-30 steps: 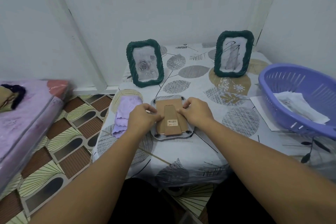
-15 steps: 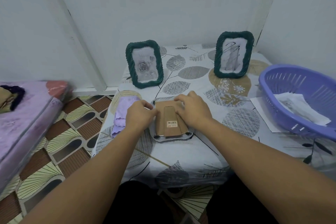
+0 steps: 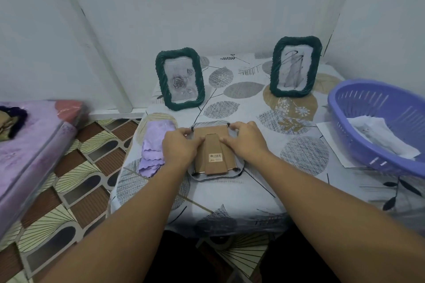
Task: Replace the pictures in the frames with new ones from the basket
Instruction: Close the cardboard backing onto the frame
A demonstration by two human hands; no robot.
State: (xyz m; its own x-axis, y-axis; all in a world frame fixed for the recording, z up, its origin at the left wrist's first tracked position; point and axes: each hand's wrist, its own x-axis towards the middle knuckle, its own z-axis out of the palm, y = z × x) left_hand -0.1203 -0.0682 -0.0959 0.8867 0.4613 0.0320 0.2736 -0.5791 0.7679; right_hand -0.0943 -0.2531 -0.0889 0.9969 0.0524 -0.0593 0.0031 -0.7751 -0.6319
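- A silver picture frame (image 3: 215, 156) lies face down near the table's (image 3: 230, 202) front edge, its brown cardboard back up.
- Left hand (image 3: 180, 148) and right hand (image 3: 247, 142) press curled fingers on the backing's far corners.
- A purple plastic basket (image 3: 377, 122) holding paper pictures (image 3: 379, 138) sits at the right edge.

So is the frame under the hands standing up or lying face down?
Lying face down: the frame shows its brown cardboard back and folded stand, flat on the table, unlike the two upright green frames.
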